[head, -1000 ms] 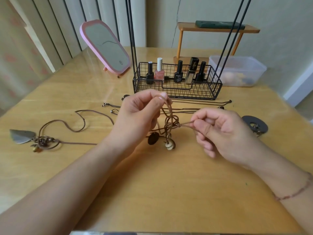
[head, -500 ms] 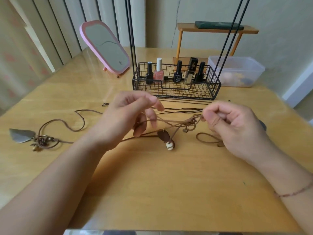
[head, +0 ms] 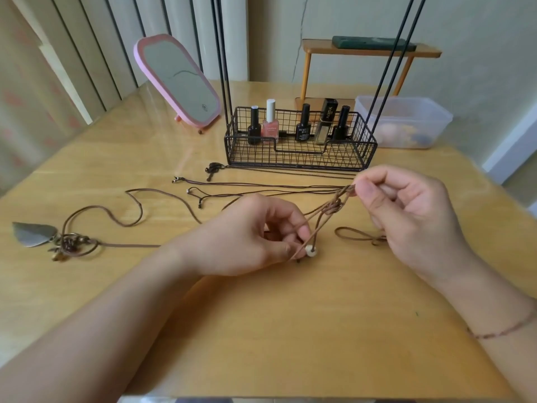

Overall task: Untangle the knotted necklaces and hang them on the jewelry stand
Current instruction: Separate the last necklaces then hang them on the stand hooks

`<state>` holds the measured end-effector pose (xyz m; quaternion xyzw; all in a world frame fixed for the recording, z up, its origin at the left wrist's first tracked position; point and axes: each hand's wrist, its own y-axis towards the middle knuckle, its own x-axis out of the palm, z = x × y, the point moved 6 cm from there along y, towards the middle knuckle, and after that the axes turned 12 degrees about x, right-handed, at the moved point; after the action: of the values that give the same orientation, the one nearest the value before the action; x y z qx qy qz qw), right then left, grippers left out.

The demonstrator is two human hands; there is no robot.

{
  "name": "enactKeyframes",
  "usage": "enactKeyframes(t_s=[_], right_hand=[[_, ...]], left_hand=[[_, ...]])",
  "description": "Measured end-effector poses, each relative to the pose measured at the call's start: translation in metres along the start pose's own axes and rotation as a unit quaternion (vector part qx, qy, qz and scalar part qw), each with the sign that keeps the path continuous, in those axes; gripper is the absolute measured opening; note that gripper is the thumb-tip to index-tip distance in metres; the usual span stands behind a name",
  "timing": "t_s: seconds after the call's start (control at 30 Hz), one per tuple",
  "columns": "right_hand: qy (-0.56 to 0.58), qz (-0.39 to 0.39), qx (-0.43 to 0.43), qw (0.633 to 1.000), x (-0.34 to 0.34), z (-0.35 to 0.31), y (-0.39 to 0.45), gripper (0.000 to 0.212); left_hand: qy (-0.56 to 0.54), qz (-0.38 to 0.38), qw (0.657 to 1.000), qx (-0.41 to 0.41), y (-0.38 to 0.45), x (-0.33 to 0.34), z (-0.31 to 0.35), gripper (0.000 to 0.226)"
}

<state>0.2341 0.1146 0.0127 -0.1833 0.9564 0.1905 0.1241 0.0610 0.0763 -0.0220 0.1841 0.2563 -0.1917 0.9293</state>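
Now two hands, left hand (head: 247, 237) and right hand (head: 406, 213) pinching one knotted cord (head: 328, 210), five bottles (head: 303, 123) behind

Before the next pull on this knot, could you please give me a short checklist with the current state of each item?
1. Right hand pinches the brown cord above the knot: ok.
2. Left hand pinches the cord's lower end, by the white bead: ok.
3. Knot open: not ok, the strands are still wound together between the hands.
4. Cord free of the thin necklaces lying on the table: cannot tell, they run close behind the right hand's fingertips.
5. Leaf-pendant necklace clear of the work: ok, it lies apart at far left.
6. Jewelry stand's rods bare for hanging: ok as far as visible; their tops are out of frame.
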Motion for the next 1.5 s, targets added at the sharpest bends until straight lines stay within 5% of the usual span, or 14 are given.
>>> enactKeyframes(t_s=[0.23,0.4,0.57,0.67,0.73,0.8,1.3,1.5], right_hand=[[-0.078,0.032,-0.043,0.996,-0.009,0.001,-0.005,0.014],[-0.105,0.03,-0.04,0.993,-0.012,0.002,-0.002,0.021],[-0.037,-0.004,-0.008,0.999,-0.007,0.006,0.0,0.019],[-0.013,-0.001,-0.008,1.0,-0.012,0.003,0.0,0.019],[-0.012,-0.007,-0.015,1.0,-0.014,0.001,-0.002,0.018],[-0.009,-0.014,-0.015,1.0,-0.014,0.0,-0.003,0.017],[0.01,-0.065,0.052,0.996,0.0,0.007,-0.006,0.007],[-0.043,-0.027,0.002,0.999,0.002,0.004,-0.006,0.003]], left_hand=[[0.193,0.09,0.977,0.024,-0.007,-0.028,-0.007,0.016],[-0.135,0.136,0.981,0.01,-0.004,-0.025,-0.006,0.023],[-0.242,0.202,0.949,-0.031,-0.002,-0.019,-0.01,0.023],[-0.047,0.179,0.982,0.022,-0.005,-0.03,-0.005,0.027],[0.105,0.162,0.98,0.055,-0.007,-0.037,0.001,0.032],[0.143,0.165,0.974,0.063,-0.01,-0.043,0.004,0.031],[-0.045,0.133,0.986,0.09,0.002,-0.003,0.019,0.018],[-0.102,0.106,0.986,0.079,0.004,0.005,0.018,0.016]])
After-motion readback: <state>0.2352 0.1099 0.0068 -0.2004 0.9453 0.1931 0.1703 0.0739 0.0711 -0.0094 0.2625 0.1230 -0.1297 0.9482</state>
